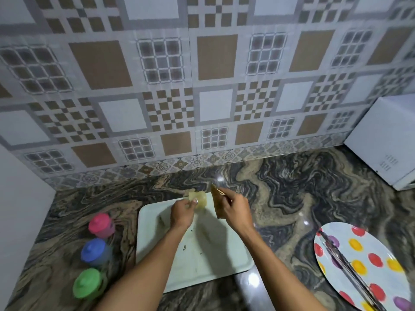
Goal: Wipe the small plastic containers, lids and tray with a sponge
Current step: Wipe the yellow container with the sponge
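Note:
A white rectangular tray (208,263) with a few dark smears lies on the marbled counter in front of me. Over its far edge my left hand (182,213) grips a small yellowish translucent container (199,199). Just to the right, my right hand (233,209) holds a thin brownish sponge piece (217,199) upright, close to the container but apart from it. Three small lidded containers stand in a row left of the tray: pink (100,224), blue (94,251) and green (87,283).
A round plate with coloured dots (370,277) lies at the right with metal tongs (345,259) across it. A white appliance (386,140) stands at the back right corner. The tiled wall runs behind the counter; a white panel bounds the left side.

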